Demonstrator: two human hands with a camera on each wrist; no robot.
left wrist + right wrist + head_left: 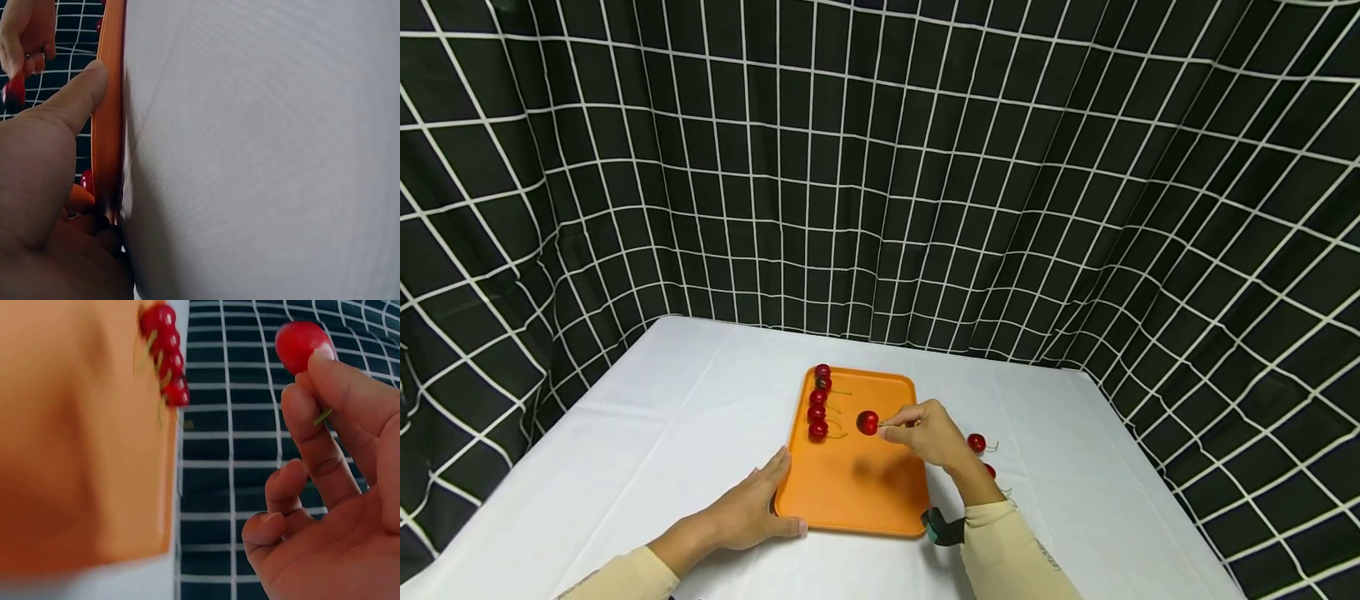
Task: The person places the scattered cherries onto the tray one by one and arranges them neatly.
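Observation:
In the head view an orange tray (865,496) lies on the white table. My left hand (741,510) rests on its near left corner, thumb along the front rim and fingers along the left side. The left wrist view shows that thumb (81,94) straight against the rim; its fingers are partly hidden. Above the tray, my right hand (931,433) pinches a red cherry (867,422) by its stem between thumb and index finger. The cherry (303,347) is off the surface. Several red cherries (817,414) line the tray's left side, stems pointing right.
Right of the tray, a cherry (976,442) lies on the white table (1097,500), with another cherry (989,471) partly behind the right forearm. A dark strap (943,528) hangs at the right wrist. A black curtain (850,167) with white grid lines surrounds the table.

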